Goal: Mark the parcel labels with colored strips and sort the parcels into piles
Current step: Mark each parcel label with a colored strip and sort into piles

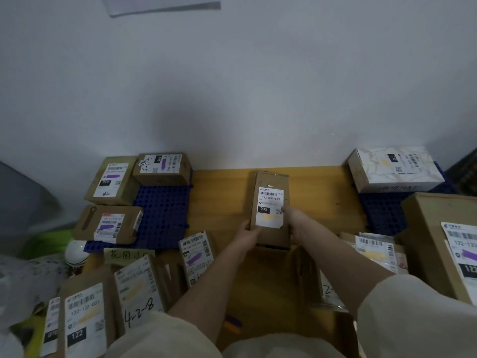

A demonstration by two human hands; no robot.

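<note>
Cardboard parcel [271,200] w/ 032 label gripped by left hand [247,235] & right hand [296,222]

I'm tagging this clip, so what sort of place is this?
Probably a small parcel-sorting spot: labelled cardboard parcels grouped on blue plastic mats, and both hands holding a parcel marked 032 over the wooden table.

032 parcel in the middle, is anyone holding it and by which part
Yes. Both hands hold the brown 032 parcel at its near end: left hand on the left edge, right hand on the right edge, fingers touching the label.
</note>
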